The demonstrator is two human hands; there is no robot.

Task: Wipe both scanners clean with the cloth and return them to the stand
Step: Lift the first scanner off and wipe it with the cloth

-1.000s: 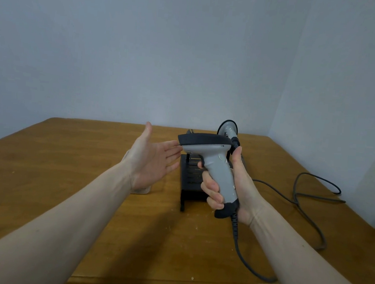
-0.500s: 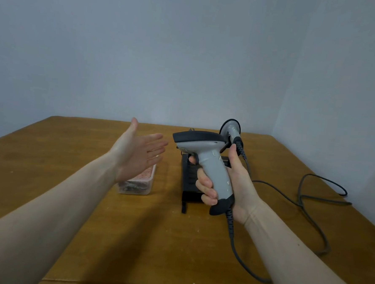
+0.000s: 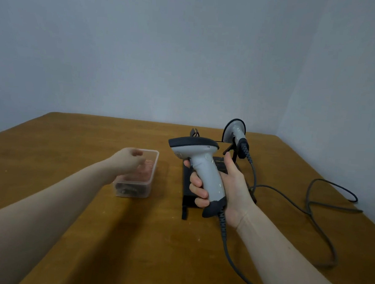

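1. Right hand [image 3: 225, 188] wrapped round the grey handle of a scanner [image 3: 199, 164], held upright above the table [image 3: 68, 211], dark head pointing left, index finger at the trigger side
2. Coiled grey cable [image 3: 226, 240] hanging from the butt of that scanner, running down past the right forearm toward the near table edge
3. Left hand [image 3: 129, 160] reaching over a clear plastic tub [image 3: 151, 179] left of the stand, fingers bent down into it and blurred; cannot tell whether anything is gripped
4. Pinkish cloth [image 3: 144, 174] lying bunched inside the tub, something dark beneath it at the near end, too blurred to name
5. Black stand [image 3: 187, 199] flat on the table just behind the held scanner, mostly hidden by hand and handle
6. Second scanner [image 3: 236, 131] perched at the far right end of the stand, head up and facing away, its own cable dropping to the table
7. Loose grey cable loops [image 3: 323, 207] spread across the right side of the table, near the wall
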